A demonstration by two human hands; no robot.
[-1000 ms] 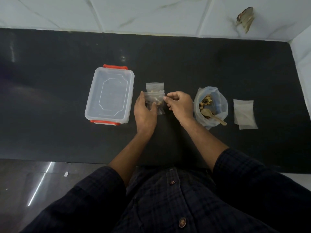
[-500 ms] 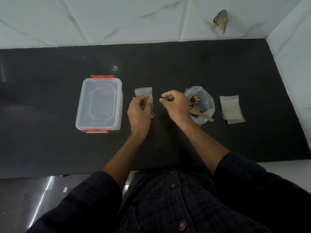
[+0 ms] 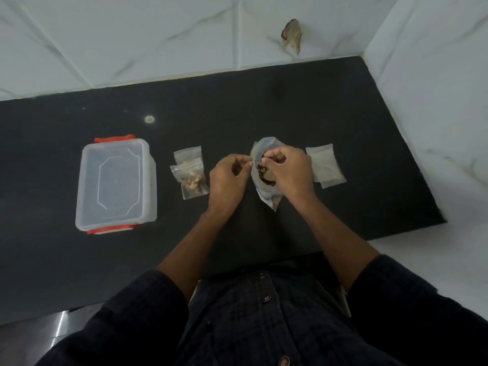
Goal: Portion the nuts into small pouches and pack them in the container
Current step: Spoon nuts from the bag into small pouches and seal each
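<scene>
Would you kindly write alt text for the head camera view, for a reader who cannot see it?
Both hands work at an open bag of nuts on a black counter: the left hand pinches its rim, the right hand curls over its mouth. Two filled pouches and a lidded clear container lie to the left, empty pouches to the right.

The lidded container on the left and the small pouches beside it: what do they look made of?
Container: looks like translucent, slightly glossy rigid plastic with orange-red clips; the dark counter shows through.
Filled pouches: apparently thin clear plastic film, creased and shiny, nuts visible inside.
</scene>
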